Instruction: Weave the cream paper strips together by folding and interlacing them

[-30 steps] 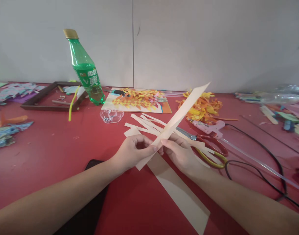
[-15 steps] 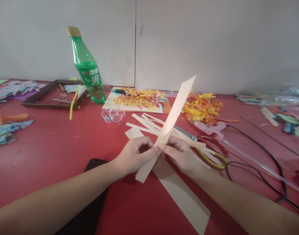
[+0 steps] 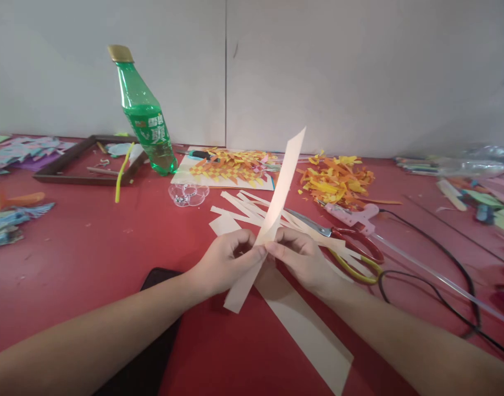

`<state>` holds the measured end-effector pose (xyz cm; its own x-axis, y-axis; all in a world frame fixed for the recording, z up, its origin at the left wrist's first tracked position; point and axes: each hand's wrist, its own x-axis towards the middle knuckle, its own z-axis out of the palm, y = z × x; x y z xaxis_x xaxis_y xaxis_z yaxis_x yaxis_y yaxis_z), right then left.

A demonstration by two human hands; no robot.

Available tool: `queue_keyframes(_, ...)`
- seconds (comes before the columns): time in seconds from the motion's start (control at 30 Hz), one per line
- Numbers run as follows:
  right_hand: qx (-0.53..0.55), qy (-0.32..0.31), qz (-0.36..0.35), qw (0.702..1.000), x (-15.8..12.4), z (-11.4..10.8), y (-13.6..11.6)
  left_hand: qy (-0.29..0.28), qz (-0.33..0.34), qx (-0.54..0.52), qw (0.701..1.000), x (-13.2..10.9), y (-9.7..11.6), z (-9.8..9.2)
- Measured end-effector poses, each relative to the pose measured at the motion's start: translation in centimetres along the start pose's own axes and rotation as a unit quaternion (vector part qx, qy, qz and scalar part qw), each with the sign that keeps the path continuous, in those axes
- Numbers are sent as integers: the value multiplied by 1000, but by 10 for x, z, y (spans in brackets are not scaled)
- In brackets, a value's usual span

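Note:
A cream paper strip (image 3: 282, 184) is pinched between both hands and slants up to the right. My left hand (image 3: 229, 258) is closed on it, thumb on top. From the other side my right hand (image 3: 299, 256) pinches the same strip, its thumb tip close to the left one. Under the hands a wider cream paper piece (image 3: 307, 330) lies on the red table. Several thin cream strips (image 3: 245, 209) are heaped just beyond. Scissors with red and yellow handles (image 3: 361, 245) lie partly beneath these strips, right of my right hand.
A green bottle (image 3: 147, 126) stands at the back left beside a brown frame (image 3: 70, 179). Orange and yellow paper scraps (image 3: 338, 179) lie at the back. A pink glue gun (image 3: 354, 217) with a black cord is on the right. A black flat object (image 3: 153, 335) lies under my left forearm.
The strip's upper end has swung left and its lower end has shifted slightly left and down. Both hands keep their pinch. The whole view has moved slightly.

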<state>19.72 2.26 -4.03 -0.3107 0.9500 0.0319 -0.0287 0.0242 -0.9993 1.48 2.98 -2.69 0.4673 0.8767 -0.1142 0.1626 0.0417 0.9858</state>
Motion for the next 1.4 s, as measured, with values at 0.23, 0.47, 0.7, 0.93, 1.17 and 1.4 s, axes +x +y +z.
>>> queue_keyframes(0.23,-16,-8,13,1000,0,1,-2,11,-11,-72,997,2,-3,-1)
queue_keyframes(0.47,13,1,14,1000,0,1,-3,0,6,-8,1000,1,-1,-1)
queue_keyframes(0.7,51,9,-1,999,2,-1,6,-8,31,57,998,1,1,-3)
queue_keyframes(0.93,113,22,5,993,4,-4,12,-10,16,54,998,0,4,-2)
queue_keyframes(1.17,57,1,-10,998,1,-2,7,-7,-2,-6,1000,-1,2,-1)
queue_keyframes(1.4,18,4,3,1000,-1,0,1,26,36,52,998,-1,0,1)
